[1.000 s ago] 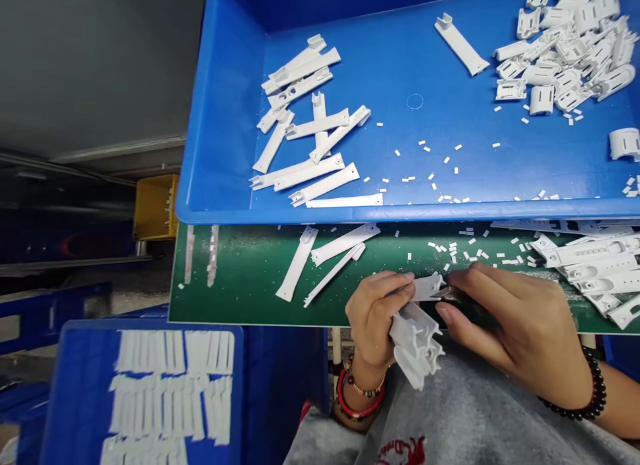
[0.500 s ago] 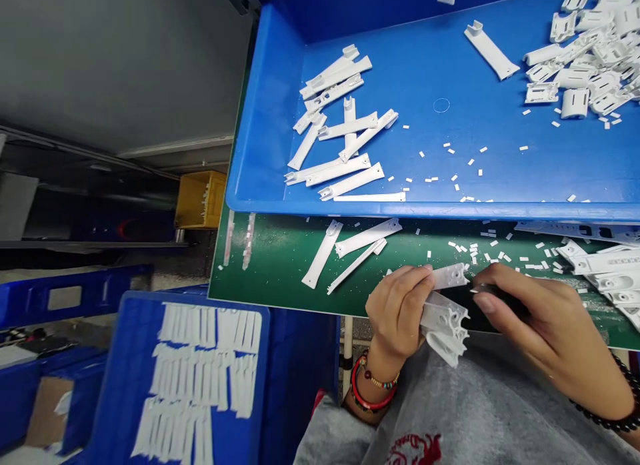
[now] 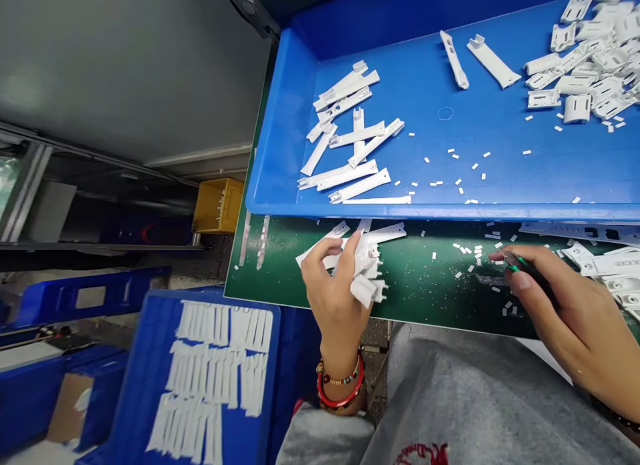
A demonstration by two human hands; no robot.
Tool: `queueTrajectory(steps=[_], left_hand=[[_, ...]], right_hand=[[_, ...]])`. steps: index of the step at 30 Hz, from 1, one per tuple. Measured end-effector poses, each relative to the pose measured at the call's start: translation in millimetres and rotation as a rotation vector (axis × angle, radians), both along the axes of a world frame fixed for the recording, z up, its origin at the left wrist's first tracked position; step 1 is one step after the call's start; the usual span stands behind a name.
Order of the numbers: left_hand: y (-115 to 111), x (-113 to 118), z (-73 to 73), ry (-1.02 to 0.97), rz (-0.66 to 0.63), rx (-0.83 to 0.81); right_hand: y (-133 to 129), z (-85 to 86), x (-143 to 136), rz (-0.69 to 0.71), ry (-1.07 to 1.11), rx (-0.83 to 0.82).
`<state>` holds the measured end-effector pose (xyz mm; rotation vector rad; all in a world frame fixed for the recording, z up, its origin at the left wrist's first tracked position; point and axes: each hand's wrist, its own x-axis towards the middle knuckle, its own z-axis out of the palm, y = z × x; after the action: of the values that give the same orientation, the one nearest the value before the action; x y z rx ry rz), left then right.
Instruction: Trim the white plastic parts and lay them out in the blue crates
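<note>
My left hand (image 3: 333, 278) is closed around several white plastic parts (image 3: 366, 288), their notched ends pointing right. It is over the front edge of the green table, at the loose white strips (image 3: 387, 233) lying there; whether its fingers also grip one of those I cannot tell. My right hand (image 3: 565, 305) is closed around small nippers (image 3: 516, 259) with a metal tip and green on the handles, mostly hidden in the palm. The nippers' tip is above the table, apart from the white parts.
A blue tray (image 3: 450, 213) behind my hands holds long white parts (image 3: 355, 178) at left and a heap of short ones (image 3: 600, 71) at right. Tiny white chips lie in the tray and on the green table (image 3: 425, 285). Lower left, a blue bin (image 3: 135, 385) contains rows of white strips.
My left hand has moved left with the white parts to the loose strips. My right hand has drawn right, showing the nippers. A white part seen at the top edge now lies in the tray.
</note>
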<state>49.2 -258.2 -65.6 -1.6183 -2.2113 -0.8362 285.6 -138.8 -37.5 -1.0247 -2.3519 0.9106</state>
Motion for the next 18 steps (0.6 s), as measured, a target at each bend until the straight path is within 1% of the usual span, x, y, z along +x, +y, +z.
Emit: queueTrajectory(steps=[2,3,5,8,11,13,15,18], left_hand=[[-0.1,11.0,4.4,-0.1,-0.015,0.058],[1.0,17.0,6.4,-0.16,-0.053,0.078],[5.4,28.3,9.3,-0.282,-0.171,0.086],[15.7,39.3,10.9,-0.385,-0.352,0.006],[25.8,42.6,10.9,-0.346,-0.447,-0.087],[30.7,42.6,10.9,-0.307,-0.494,-0.118],[33.4,42.0,10.8,-0.289,-0.533,-0.128],[33.6,40.9,9.7,-0.272,-0.549,-0.117]], right_hand=[[-1.5,-2.3,1.0,-0.018,0.012,0.0],[-2.8,-3.2,0.1,-0.016,0.034,-0.004],[-6.2,-3.8,-4.8,0.007,0.1,-0.028],[-10.2,-3.0,-18.3,0.083,0.199,-0.11],[-8.3,-2.1,-31.0,0.165,0.285,-0.197],[-4.4,-2.3,-35.4,0.196,0.323,-0.242],[-1.0,-3.0,-36.2,0.2,0.345,-0.281],[0.8,-4.2,-33.4,0.147,0.411,-0.301]])
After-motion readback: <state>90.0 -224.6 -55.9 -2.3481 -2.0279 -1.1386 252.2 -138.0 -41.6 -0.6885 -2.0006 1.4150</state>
